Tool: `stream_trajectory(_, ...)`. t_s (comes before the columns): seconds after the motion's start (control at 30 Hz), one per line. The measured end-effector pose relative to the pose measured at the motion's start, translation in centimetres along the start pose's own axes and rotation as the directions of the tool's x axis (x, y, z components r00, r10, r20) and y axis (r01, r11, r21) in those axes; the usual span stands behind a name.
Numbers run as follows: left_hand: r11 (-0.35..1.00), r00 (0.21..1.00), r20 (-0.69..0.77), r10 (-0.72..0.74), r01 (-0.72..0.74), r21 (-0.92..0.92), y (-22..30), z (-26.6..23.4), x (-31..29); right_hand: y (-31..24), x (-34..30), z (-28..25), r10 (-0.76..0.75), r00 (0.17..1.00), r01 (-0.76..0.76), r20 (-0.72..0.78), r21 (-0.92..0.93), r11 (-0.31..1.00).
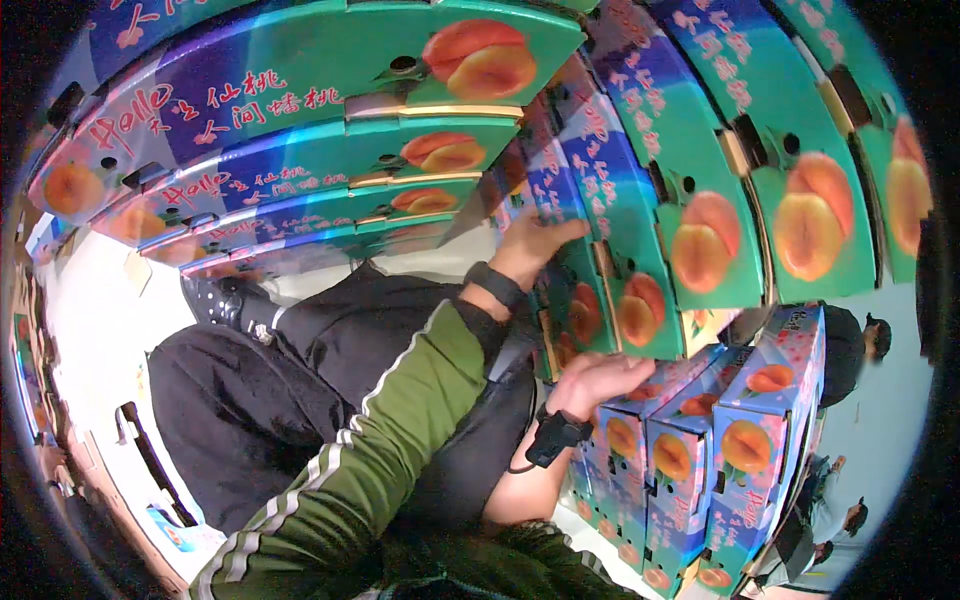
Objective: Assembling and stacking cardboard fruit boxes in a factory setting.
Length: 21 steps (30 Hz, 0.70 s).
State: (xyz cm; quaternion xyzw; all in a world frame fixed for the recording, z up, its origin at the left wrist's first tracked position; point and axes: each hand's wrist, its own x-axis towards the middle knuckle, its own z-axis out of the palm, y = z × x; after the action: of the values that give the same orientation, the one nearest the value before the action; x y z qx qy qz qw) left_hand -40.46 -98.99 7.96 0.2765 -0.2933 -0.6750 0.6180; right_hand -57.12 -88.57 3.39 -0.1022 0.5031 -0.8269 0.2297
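A row of green and blue fruit cartons [625, 240] with printed peaches leans in front of me on the right. My left hand [538, 248], below a green sleeve and black wristband, grips a carton at the row's near side; its thumb lies on the printed face and its other fingers are partly hidden. Lower down, my right hand [605, 383] is against the bottom end of the same cartons, palm turned up and fingertips partly hidden under the edge. A black device is strapped on that wrist.
Another stack of matching cartons [330, 120] stands at the upper left. Blue and pink peach cartons [690, 440] stand below my right hand. My bent legs in black trousers [260, 390] fill the middle left, above a pale floor [110, 330]. Other people [845, 350] are at the far right.
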Motion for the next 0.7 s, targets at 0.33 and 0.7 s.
stream_trajectory(0.33, 0.989, 0.989, -0.028, -0.147, 0.146, -0.029, 3.5, -3.4, 4.7, -1.9, -3.1, 11.9, 0.156, 0.903, -0.094, 0.4, -0.171, 0.981)
stream_trajectory(0.7, 0.963, 0.931, -0.354, 0.086, 0.013, 0.269, -0.2, -7.5, 11.1, 4.2, -3.1, 14.6, 0.061, 0.829, -0.113, 0.556, 0.06, 0.992)
